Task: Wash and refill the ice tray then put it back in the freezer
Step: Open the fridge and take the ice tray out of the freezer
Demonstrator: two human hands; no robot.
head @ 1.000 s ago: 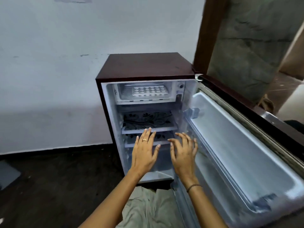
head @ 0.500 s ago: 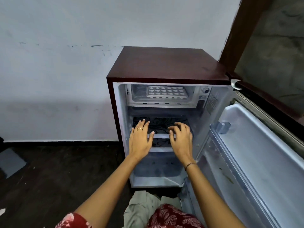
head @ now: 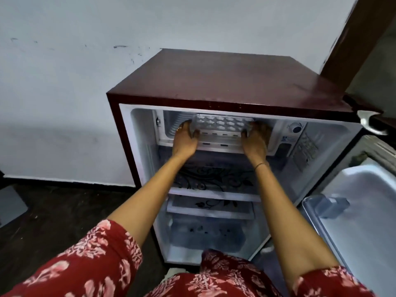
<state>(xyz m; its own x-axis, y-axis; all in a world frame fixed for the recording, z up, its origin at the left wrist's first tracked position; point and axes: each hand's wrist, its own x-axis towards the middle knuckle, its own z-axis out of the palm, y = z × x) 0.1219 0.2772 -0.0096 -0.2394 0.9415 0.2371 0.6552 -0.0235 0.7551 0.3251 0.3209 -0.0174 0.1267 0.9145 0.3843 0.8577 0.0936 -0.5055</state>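
Observation:
A white ice tray (head: 222, 123) with several small cells lies in the freezer compartment (head: 171, 127) at the top of a small maroon fridge (head: 225, 82). My left hand (head: 184, 140) grips the tray's left end, thumb curled at its front corner. My right hand (head: 255, 139) grips the right end in the same way. Both arms reach straight into the compartment. The fingertips are hidden behind the tray's ends.
The fridge door (head: 362, 213) stands open at the right with white shelves. Below the freezer sit two glass shelves (head: 214, 192) with a black floral print and a clear drawer (head: 205, 232). A thermostat dial (head: 296, 127) is right of the freezer. A white wall is behind, dark floor to the left.
Both hands rose from the middle shelf into the freezer compartment and took hold of the ice tray's two ends. The view moved closer to the fridge.

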